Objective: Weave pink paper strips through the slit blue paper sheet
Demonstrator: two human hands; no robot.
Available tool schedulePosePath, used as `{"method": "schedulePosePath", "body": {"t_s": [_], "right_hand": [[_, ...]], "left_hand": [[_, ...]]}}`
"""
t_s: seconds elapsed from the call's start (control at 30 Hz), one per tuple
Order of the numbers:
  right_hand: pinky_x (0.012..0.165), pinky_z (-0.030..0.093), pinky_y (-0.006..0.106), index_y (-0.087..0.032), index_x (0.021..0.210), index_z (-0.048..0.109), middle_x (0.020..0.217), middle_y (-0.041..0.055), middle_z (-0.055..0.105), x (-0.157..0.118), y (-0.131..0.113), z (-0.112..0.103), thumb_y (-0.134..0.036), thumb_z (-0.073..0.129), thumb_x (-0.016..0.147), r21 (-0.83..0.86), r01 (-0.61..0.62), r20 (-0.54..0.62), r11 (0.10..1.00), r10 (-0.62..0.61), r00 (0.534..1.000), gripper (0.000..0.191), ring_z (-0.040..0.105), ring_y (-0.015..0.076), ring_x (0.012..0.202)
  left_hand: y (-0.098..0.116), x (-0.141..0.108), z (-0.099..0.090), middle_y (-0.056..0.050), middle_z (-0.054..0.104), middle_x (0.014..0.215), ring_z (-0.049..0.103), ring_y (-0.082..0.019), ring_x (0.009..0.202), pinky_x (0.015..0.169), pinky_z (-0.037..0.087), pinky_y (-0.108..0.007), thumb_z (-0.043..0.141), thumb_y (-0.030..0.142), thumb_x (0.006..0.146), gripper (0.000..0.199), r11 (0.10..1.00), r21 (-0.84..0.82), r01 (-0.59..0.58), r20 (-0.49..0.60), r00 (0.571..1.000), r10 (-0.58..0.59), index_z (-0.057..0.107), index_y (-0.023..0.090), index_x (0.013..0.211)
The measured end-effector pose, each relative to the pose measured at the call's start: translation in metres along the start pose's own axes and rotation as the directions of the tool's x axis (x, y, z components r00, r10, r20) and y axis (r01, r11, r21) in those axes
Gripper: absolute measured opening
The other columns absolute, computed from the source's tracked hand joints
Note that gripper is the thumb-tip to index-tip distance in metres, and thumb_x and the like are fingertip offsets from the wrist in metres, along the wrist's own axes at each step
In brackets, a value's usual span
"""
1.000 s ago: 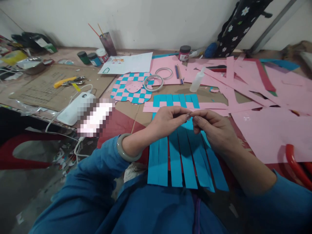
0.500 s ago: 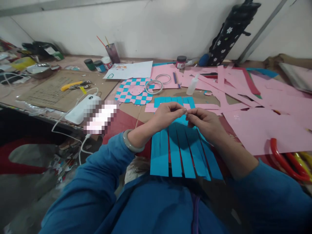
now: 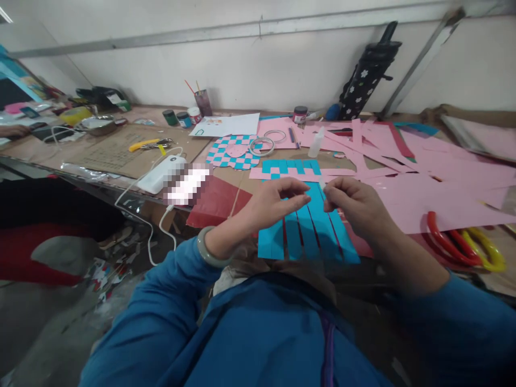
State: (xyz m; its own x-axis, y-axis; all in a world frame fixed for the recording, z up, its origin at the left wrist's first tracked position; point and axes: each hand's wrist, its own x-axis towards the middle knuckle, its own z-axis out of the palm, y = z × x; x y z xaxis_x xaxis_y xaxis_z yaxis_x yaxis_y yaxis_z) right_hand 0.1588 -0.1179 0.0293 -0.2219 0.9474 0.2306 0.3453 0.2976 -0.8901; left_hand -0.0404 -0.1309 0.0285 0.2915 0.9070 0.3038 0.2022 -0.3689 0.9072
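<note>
My left hand hovers open above a slit blue paper sheet, touching nothing I can make out. My right hand pinches a tiny pale scrap between thumb and forefinger. The sheet's long strips run towards me, and a pink paper strip is woven through their far ends. A jade bangle circles my left wrist. A finished pink-and-blue checkered weave lies farther off.
Pink paper sheets cover the table's right side, with red and yellow plastic handles near its edge. A glue bottle, tape rolls, a white power bank and a co-worker's hand are around.
My hands have moved apart, and the left fingers have opened. The view has tilted up and swung, so the table sits lower and more of the wall shows.
</note>
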Motion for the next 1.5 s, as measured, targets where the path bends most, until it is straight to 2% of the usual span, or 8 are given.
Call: {"method": "schedulePosePath", "body": {"t_s": [0.17, 0.4, 0.6, 0.73, 0.87, 1.1, 1.33, 1.5], "right_hand": [[0.055, 0.042, 0.028, -0.023, 0.065, 0.055, 0.055, -0.0017, 0.058, -0.028, -0.002, 0.022, -0.036, 0.059, 0.08, -0.043, 0.045, -0.006, 0.998, -0.046, 0.999, 0.021, 0.055, 0.0135, 0.054], [0.058, 0.046, 0.029, -0.021, 0.074, 0.059, 0.062, -0.0015, 0.061, -0.055, 0.011, 0.047, -0.034, 0.057, 0.082, 0.05, 0.072, -0.103, 0.996, -0.067, 0.992, 0.015, 0.058, 0.0142, 0.058], [0.069, 0.054, 0.033, -0.021, 0.085, 0.069, 0.081, 0.0045, 0.073, -0.09, 0.023, 0.051, -0.036, 0.058, 0.085, 0.098, 0.039, -0.162, 0.994, -0.023, 0.987, 0.018, 0.068, 0.0192, 0.075], [0.057, 0.053, 0.031, -0.021, 0.089, 0.071, 0.074, 0.0033, 0.071, -0.102, 0.024, 0.047, -0.037, 0.058, 0.086, 0.097, -0.006, -0.172, 0.995, 0.023, 0.985, 0.021, 0.067, 0.0188, 0.068], [0.047, 0.047, 0.027, -0.021, 0.089, 0.072, 0.066, 0.0018, 0.068, -0.106, 0.023, 0.043, -0.036, 0.058, 0.085, 0.07, -0.006, -0.187, 0.998, 0.019, 0.982, 0.021, 0.062, 0.0164, 0.057], [0.049, 0.046, 0.027, -0.021, 0.08, 0.068, 0.064, 0.0013, 0.066, -0.116, 0.02, 0.044, -0.036, 0.058, 0.085, 0.027, 0.028, -0.146, 0.999, -0.024, 0.989, 0.019, 0.06, 0.0153, 0.057], [0.054, 0.044, 0.028, -0.021, 0.075, 0.062, 0.06, -0.0005, 0.062, -0.11, 0.004, 0.038, -0.037, 0.058, 0.084, -0.039, 0.054, -0.159, 0.998, -0.06, 0.985, 0.018, 0.058, 0.015, 0.057], [0.053, 0.043, 0.028, -0.022, 0.073, 0.06, 0.06, -0.0006, 0.062, -0.098, -0.004, 0.035, -0.034, 0.057, 0.083, -0.093, 0.111, -0.114, 0.989, -0.122, 0.986, 0.016, 0.057, 0.0144, 0.055]], "left_hand": [[-0.005, -0.025, 0.013, -0.006, 0.074, 0.088, 0.067, -0.013, 0.08, 0.074, 0.053, -0.024, 0.066, 0.035, 0.084, 0.023, 0.995, 0.075, -0.064, -0.053, 0.996, 0.069, 0.072, 0.014, 0.091], [-0.018, -0.052, 0.038, -0.006, 0.076, 0.091, 0.069, -0.015, 0.084, 0.078, 0.054, -0.026, 0.061, 0.032, 0.088, 0.021, 0.98, 0.157, -0.12, -0.16, 0.976, 0.145, 0.072, 0.015, 0.094], [-0.016, -0.082, 0.057, -0.004, 0.077, 0.09, 0.07, -0.015, 0.081, 0.076, 0.054, -0.026, 0.06, 0.027, 0.088, 0.024, 0.911, 0.381, -0.154, -0.126, 0.968, 0.217, 0.071, 0.019, 0.107], [-0.014, -0.087, 0.062, -0.004, 0.076, 0.087, 0.07, -0.015, 0.081, 0.076, 0.053, -0.027, 0.059, 0.029, 0.089, 0.023, 0.882, 0.438, -0.174, -0.1, 0.965, 0.241, 0.072, 0.02, 0.106], [-0.014, -0.09, 0.065, -0.004, 0.077, 0.086, 0.07, -0.015, 0.081, 0.077, 0.053, -0.027, 0.058, 0.031, 0.09, 0.025, 0.871, 0.459, -0.174, -0.106, 0.963, 0.248, 0.072, 0.02, 0.108], [-0.013, -0.1, 0.067, -0.006, 0.077, 0.086, 0.07, -0.016, 0.08, 0.074, 0.052, -0.027, 0.058, 0.031, 0.091, 0.025, 0.862, 0.462, -0.211, -0.094, 0.954, 0.284, 0.073, 0.017, 0.105], [-0.001, -0.093, 0.053, -0.003, 0.075, 0.078, 0.068, -0.013, 0.074, 0.07, 0.05, -0.024, 0.06, 0.03, 0.09, 0.018, 0.827, 0.513, -0.229, -0.155, 0.923, 0.352, 0.074, 0.02, 0.085], [0.006, -0.079, 0.044, -0.003, 0.077, 0.084, 0.07, -0.013, 0.076, 0.071, 0.052, -0.023, 0.06, 0.026, 0.09, 0.016, 0.805, 0.514, -0.296, -0.115, 0.907, 0.406, 0.074, 0.019, 0.093]]}}
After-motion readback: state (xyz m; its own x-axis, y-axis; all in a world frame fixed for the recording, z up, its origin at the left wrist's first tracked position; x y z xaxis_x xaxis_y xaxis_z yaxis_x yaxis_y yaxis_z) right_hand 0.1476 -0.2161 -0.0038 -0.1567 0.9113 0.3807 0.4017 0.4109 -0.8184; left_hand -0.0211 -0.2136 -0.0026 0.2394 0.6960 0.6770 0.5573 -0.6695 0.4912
